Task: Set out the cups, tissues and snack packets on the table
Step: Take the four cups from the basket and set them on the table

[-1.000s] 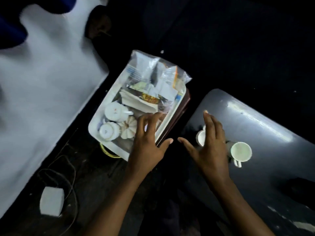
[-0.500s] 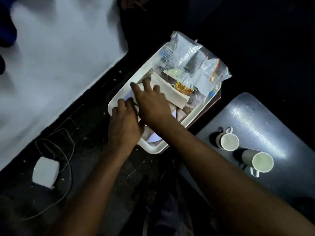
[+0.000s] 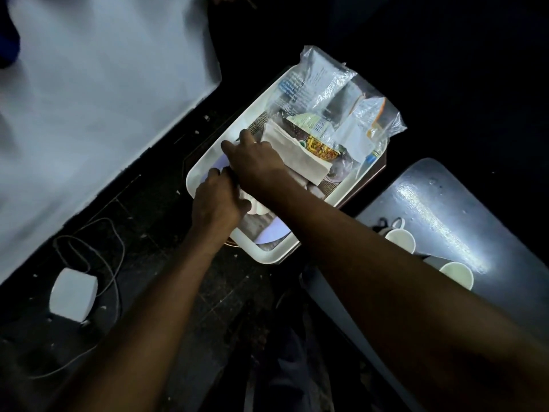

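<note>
From the head view, both hands are reached into the white tray [image 3: 208,162]: the left hand [image 3: 218,200] and right hand [image 3: 255,162] are curled over remaining cups, the grasp hidden. Each cup should be lifted upright, clear of the snack packets [image 3: 335,114]. Two cups [image 3: 399,237] stand on the table [image 3: 475,185], unmoved since half a second ago, with the tissues [image 3: 292,157] in the tray

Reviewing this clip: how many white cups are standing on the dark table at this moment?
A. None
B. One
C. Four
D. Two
D. Two white cups stand on the dark table at the right, while both the left hand and the right hand are over the white tray.
</note>
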